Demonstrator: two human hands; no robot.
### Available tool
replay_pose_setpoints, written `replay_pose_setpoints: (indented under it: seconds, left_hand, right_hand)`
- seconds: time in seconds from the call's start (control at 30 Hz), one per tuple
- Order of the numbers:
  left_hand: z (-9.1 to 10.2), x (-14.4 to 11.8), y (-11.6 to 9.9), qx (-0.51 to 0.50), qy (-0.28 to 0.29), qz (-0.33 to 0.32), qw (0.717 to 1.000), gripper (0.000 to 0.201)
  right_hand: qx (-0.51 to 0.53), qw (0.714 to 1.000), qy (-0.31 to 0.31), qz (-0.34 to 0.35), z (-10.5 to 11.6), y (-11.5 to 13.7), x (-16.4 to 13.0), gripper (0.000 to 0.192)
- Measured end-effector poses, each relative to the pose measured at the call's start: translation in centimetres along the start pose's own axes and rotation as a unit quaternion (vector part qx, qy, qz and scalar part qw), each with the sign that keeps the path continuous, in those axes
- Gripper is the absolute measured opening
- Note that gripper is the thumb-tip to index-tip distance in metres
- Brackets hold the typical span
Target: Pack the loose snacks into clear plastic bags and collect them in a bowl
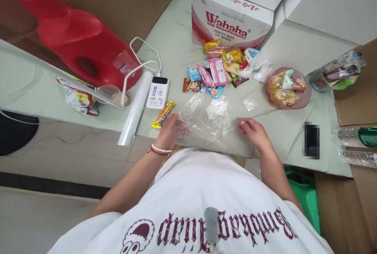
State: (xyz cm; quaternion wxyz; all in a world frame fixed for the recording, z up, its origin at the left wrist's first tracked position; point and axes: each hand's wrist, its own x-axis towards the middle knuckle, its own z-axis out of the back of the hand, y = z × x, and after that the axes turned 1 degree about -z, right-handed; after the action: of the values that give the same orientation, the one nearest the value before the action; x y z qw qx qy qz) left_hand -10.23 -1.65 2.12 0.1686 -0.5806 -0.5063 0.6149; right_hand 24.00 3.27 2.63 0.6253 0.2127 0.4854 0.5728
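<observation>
A crumpled clear plastic bag (203,122) lies at the table's front edge between my hands. My left hand (170,128), with a beaded bracelet at the wrist, is closed on the bag's left side; its fingers show through the film. Close by that hand is a yellow-and-orange wrapped snack bar (163,115). My right hand (253,131) is to the right of the bag, fingers loosely bent and apart, with nothing visible in them. Beyond the bag is a pile of wrapped snacks (219,71). A small clear wrapper (249,104) lies above my right hand.
A pink bowl (306,96) holds wrapped snacks, beside a snack-filled bag (341,71). A Wahaha carton (229,18) stands behind. Leftward are a power bank (158,93) with a white cable, a plastic roll (135,108) and a red jug (79,30). Bottles (350,137) lie right.
</observation>
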Motion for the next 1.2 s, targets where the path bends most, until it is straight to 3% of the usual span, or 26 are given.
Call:
replay_pose_setpoints:
  seconds: [0.1,0.17,0.3,0.43,0.53,0.63,0.73,0.83,0.87,0.9,0.93,0.97,1.03,1.07,1.13,1.2]
  left_hand:
    - [-0.7,0.9,-0.3,0.123,0.008,-0.014,0.992,0.046]
    - [-0.4,0.6,-0.6,0.181,0.053,-0.042,0.981,0.045]
    - [1.9,-2.0,-0.8,0.109,0.106,-0.082,0.985,0.041]
    - [4.4,-4.6,-0.6,0.013,0.195,-0.067,0.978,0.042]
    - [5.0,-5.4,-0.4,0.023,0.273,-0.052,0.96,0.051]
    - [4.6,-5.3,-0.5,0.033,0.313,-0.041,0.948,0.057]
    - [3.4,-4.8,-1.0,0.021,0.335,-0.039,0.941,0.059]
    - [1.2,-4.1,-1.6,-0.002,0.372,-0.046,0.927,0.061]
    - [0.3,-3.9,-1.8,-0.008,0.386,-0.049,0.921,0.063]
    - [-0.6,-3.8,-2.0,-0.011,0.398,-0.051,0.916,0.065]
    - [-1.6,-3.7,-2.3,-0.013,0.408,-0.052,0.911,0.067]
    - [-2.5,-3.7,-2.6,-0.013,0.417,-0.055,0.907,0.07]
    - [-3.9,-3.7,-3.1,-0.003,0.436,-0.063,0.898,0.074]
    - [-4.5,-3.6,-3.3,0.009,0.446,-0.069,0.892,0.077]
    - [-5.1,-3.4,-3.4,0.037,0.454,-0.092,0.885,0.082]
    - [-5.0,-3.0,-3.0,0.059,0.436,-0.123,0.89,0.09]
  right_hand:
    - [-0.143,0.981,-0.114,0.065,-0.8,0.9,4.5,0.029]
    - [-0.213,0.963,-0.131,0.099,-1.4,1.8,7.1,0.032]
    - [-0.217,0.964,-0.045,0.147,-2.6,3.6,10.0,0.051]
    - [-0.253,0.948,0.041,0.188,-5.1,4.7,10.6,0.078]
    - [-0.309,0.93,0.089,0.177,-6.2,5.0,10.3,0.053]
    - [-0.339,0.933,0.03,0.112,-4.0,4.7,9.8,0.036]
    - [-0.34,0.934,-0.101,0.051,0.4,4.2,8.8,0.061]
    - [-0.236,0.948,-0.207,0.057,2.8,3.8,6.3,0.075]
    - [-0.165,0.965,-0.199,0.041,2.7,3.7,5.1,0.074]
    - [-0.081,0.985,-0.151,0.006,2.0,3.6,3.8,0.076]
    - [0.012,0.996,-0.075,-0.046,0.9,3.6,2.6,0.081]
    - [0.104,0.989,0.023,-0.106,-0.5,3.6,1.4,0.088]
    - [0.253,0.933,0.181,-0.182,-3.3,3.9,-0.2,0.095]
    - [0.308,0.903,0.227,-0.194,-4.4,4.2,-0.6,0.096]
    - [0.392,0.867,0.252,-0.177,-5.7,5.0,-0.5,0.093]
    - [0.428,0.861,0.236,-0.139,-5.8,5.8,0.3,0.079]
